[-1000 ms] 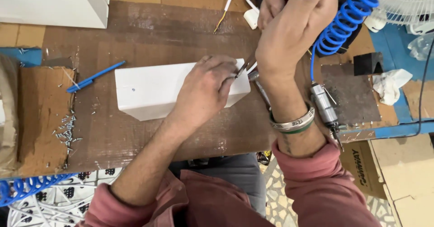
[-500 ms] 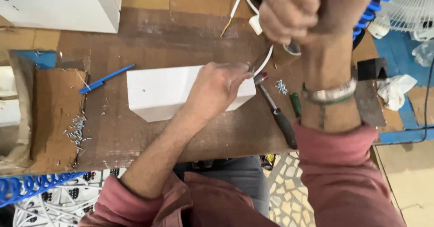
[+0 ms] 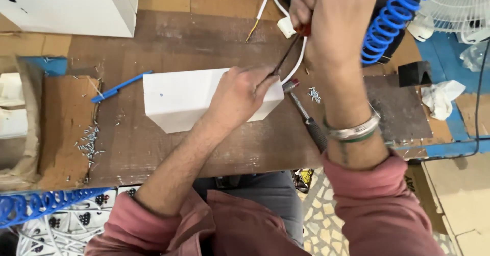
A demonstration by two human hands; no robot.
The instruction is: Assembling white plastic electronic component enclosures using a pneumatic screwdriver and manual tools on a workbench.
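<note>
White box (image 3: 178, 99) on worktop (image 3: 245, 149), under left hand (image 3: 240, 95).
Left fingers (image 3: 263, 80) curled, pinching thin dark tool shaft (image 3: 287, 57); right hand (image 3: 337, 16) fisted around its red handle (image 3: 304, 30).

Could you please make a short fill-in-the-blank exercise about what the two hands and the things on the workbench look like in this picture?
1. The left hand rests on a ____ box with cut corners.
2. The right hand holds a thin tool, and on that wrist sits a metal ____.
3. A blue ____ hose hangs beside the right hand.
4. Small loose ____ lie scattered on the cardboard at the left.

Missing words: white; bracelet; coiled; screws
</note>
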